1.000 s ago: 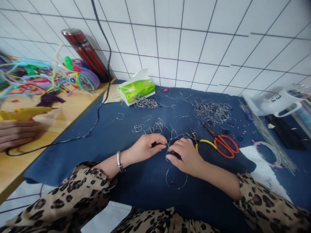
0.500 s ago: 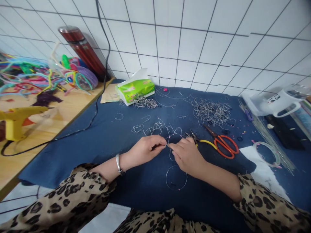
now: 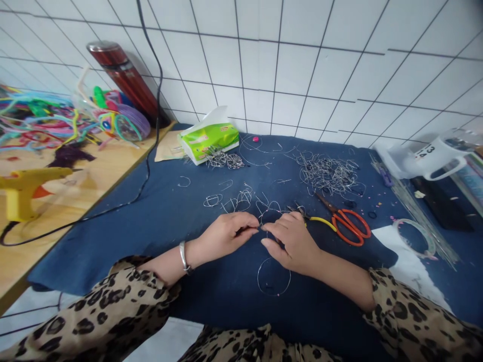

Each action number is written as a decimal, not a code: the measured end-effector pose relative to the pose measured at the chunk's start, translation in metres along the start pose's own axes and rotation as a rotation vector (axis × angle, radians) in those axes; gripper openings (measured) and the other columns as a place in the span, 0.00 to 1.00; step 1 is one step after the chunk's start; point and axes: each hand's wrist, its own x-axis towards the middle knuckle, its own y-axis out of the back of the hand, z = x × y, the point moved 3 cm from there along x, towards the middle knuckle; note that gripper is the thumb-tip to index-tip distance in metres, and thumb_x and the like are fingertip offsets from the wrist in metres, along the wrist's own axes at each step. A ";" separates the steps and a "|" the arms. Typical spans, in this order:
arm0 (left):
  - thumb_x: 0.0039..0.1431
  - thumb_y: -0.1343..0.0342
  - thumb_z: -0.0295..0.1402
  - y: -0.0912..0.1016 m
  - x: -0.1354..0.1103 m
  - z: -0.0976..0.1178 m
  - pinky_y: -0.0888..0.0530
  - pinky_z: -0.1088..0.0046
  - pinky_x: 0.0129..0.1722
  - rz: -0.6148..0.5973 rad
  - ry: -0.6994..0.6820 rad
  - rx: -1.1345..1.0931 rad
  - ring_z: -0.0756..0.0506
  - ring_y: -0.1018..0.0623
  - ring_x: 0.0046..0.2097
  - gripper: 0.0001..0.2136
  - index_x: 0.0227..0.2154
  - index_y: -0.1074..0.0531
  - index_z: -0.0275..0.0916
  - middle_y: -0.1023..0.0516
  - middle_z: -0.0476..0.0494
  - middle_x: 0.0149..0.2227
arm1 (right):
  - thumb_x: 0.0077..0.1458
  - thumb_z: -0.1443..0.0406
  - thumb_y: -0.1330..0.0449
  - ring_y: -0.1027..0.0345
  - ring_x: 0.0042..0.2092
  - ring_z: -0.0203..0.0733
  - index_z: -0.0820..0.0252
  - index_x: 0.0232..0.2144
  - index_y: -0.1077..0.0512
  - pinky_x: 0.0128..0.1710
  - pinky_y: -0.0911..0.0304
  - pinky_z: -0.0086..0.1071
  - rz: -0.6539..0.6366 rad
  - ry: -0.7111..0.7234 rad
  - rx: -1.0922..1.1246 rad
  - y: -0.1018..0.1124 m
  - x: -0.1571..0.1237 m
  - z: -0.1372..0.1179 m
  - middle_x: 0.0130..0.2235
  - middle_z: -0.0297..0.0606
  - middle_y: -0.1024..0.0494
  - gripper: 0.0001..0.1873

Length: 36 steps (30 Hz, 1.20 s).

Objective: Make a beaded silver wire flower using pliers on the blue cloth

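A thin silver wire piece point(image 3: 270, 210), bent into loops with tiny pink beads, runs between my hands above the blue cloth point(image 3: 158, 221). My left hand point(image 3: 230, 232) is closed, thumb and index fingertip pinching the wire's end. My right hand point(image 3: 292, 239) curls over the other side of the wire, its index fingertip at the same spot; its thumb stands a little apart. Whatever lies under the right-hand fingers is hidden. Below the hands lies a round wire ring point(image 3: 274, 276) with a small pink bead. Black-jawed pliers with a yellow handle point(image 3: 320, 221) sit partly behind my right hand.
Orange-handled scissors point(image 3: 350, 229) lie right of the pliers. Behind are bent wire pieces point(image 3: 241, 198), a wire heap point(image 3: 330, 173) and a green tissue pack point(image 3: 211, 141). A white mug point(image 3: 439, 158) stands right. Leftward are a yellow glue gun point(image 3: 26, 188), its cord and a red flask point(image 3: 126, 78).
My right thumb has moved down, away from the index finger, and the wire piece has shifted slightly between my hands. My left hand keeps its pinch. The view has moved slightly.
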 end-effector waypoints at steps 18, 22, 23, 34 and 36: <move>0.59 0.49 0.29 -0.004 -0.003 -0.001 0.27 0.71 0.38 0.040 -0.127 0.175 0.49 0.25 0.37 0.06 0.37 0.28 0.37 0.24 0.43 0.35 | 0.56 0.67 0.50 0.42 0.33 0.37 0.59 0.28 0.29 0.42 0.54 0.37 0.096 0.002 -0.008 -0.006 0.000 0.007 0.26 0.32 0.29 0.10; 0.59 0.49 0.29 -0.004 -0.003 -0.001 0.27 0.71 0.38 0.033 -0.146 0.197 0.48 0.25 0.37 0.06 0.37 0.29 0.37 0.24 0.44 0.35 | 0.55 0.67 0.49 0.41 0.33 0.37 0.59 0.28 0.29 0.41 0.54 0.37 0.083 0.001 -0.005 -0.008 -0.001 0.008 0.25 0.32 0.30 0.09; 0.59 0.49 0.29 -0.005 -0.003 -0.001 0.27 0.71 0.38 0.034 -0.150 0.196 0.48 0.26 0.37 0.06 0.37 0.29 0.37 0.24 0.44 0.35 | 0.55 0.67 0.49 0.41 0.34 0.37 0.59 0.28 0.29 0.42 0.54 0.37 0.079 -0.002 -0.003 -0.009 -0.001 0.008 0.25 0.32 0.30 0.09; 0.60 0.51 0.28 0.002 -0.001 -0.009 0.27 0.70 0.40 -0.011 -0.142 0.192 0.47 0.27 0.40 0.08 0.39 0.29 0.36 0.25 0.42 0.38 | 0.58 0.58 0.48 0.42 0.44 0.43 0.56 0.38 0.28 0.43 0.51 0.37 -0.050 -0.041 -0.185 0.027 0.001 0.017 0.39 0.37 0.28 0.12; 0.60 0.52 0.29 0.004 0.000 -0.011 0.28 0.69 0.41 -0.028 -0.149 0.205 0.47 0.27 0.41 0.08 0.39 0.29 0.36 0.25 0.42 0.38 | 0.57 0.58 0.48 0.42 0.46 0.45 0.58 0.42 0.29 0.43 0.49 0.38 -0.065 -0.114 -0.302 0.042 -0.007 0.028 0.43 0.41 0.29 0.14</move>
